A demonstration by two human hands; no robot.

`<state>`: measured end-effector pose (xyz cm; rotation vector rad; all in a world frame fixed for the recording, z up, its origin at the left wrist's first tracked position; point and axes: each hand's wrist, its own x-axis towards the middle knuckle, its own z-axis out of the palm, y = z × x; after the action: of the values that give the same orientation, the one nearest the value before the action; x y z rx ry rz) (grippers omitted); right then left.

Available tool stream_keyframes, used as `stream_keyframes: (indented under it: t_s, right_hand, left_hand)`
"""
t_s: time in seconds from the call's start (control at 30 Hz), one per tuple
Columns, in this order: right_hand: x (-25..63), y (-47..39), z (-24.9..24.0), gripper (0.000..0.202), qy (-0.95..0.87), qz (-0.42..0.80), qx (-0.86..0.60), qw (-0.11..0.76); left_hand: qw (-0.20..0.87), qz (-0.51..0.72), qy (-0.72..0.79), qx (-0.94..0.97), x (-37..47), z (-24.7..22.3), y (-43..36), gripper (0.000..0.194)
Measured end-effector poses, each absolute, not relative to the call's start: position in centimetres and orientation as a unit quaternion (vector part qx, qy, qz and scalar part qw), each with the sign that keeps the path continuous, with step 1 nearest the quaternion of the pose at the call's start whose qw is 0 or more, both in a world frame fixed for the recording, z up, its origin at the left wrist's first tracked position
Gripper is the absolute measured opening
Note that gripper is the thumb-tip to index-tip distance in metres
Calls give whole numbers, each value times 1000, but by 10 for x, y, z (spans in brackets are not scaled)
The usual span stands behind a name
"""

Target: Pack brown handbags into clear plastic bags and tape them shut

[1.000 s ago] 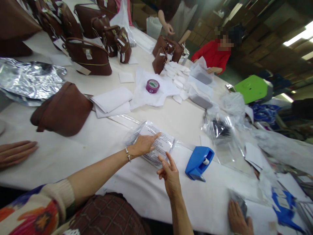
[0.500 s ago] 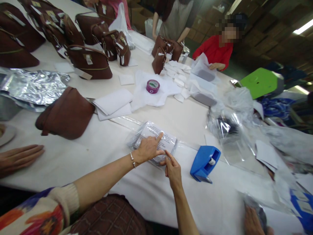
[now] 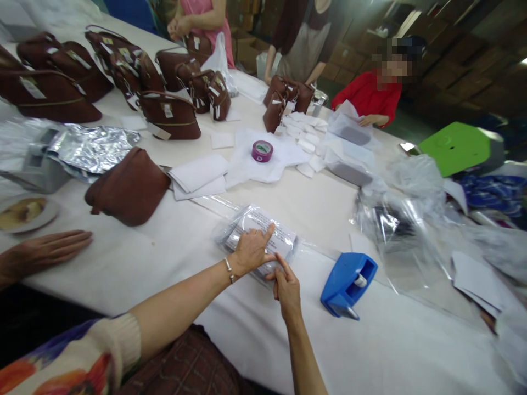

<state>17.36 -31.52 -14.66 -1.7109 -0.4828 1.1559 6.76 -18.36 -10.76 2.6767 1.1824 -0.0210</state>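
Observation:
A clear plastic bag with a printed white sheet [image 3: 263, 219] and a grey item inside lies flat on the white table. My left hand [image 3: 251, 249] rests on this bag, index finger and thumb stretched apart. Its thumb tip meets the extended index finger of my right hand [image 3: 287, 285] at the bag's near right side. The other fingers of my right hand are partly bent, and nothing shows in them. To the right of my hands is a blue tape dispenser [image 3: 349, 285]. Part of the bag is hidden under my hands.
A brown pouch [image 3: 129, 186], folded white paper [image 3: 200, 173] and a purple tape roll [image 3: 262, 151] lie beyond. Brown handbags [image 3: 168, 115] stand at the back left. Clear plastic [image 3: 395, 230] is on the right. Another person's hand [image 3: 49, 252] rests at left; other people stand across the table.
The view has turned slightly left, so the things appear shifted right. My hands keep nearly the same pose on the bag. The plate at the left now shows more fully.

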Motion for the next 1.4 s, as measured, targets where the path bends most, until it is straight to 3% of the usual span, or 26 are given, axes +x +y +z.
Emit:
stream_keyframes:
  t_s: [0.17, 0.4, 0.53, 0.63, 0.77, 0.93, 1.23, 1.4]
  right_hand:
    - [184, -318, -143, 66, -253, 485, -709, 446]
    - [234, -305, -112, 42, -444, 338, -747, 363]
    - [278, -329, -80, 56, -341, 165, -783, 493]
    - [313, -383, -76, 47, -166, 38, -793, 586]
    - [338, -448, -97, 47, -27, 107, -822, 558]
    - [331, -451, -120, 48, -23, 194, -811, 551]
    - [318, -427, -128, 55, -3, 125, -807, 577]
    - [313, -422, -128, 54, 2, 75, -798, 598]
  left_hand:
    - [106, -32, 412, 905, 72, -101, -187, 100]
    - [103, -55, 420, 900, 75, -94, -187, 102]
    - [102, -61, 417, 901, 73, -96, -185, 102]
    - [98, -60, 412, 904, 72, -99, -181, 97]
    - [103, -68, 408, 905, 72, -100, -176, 93]
    - [118, -80, 408, 902, 74, -98, -175, 93]
    - [211, -105, 360, 903, 60, -78, -157, 92]
    - [205, -105, 361, 904, 58, -77, -158, 87]
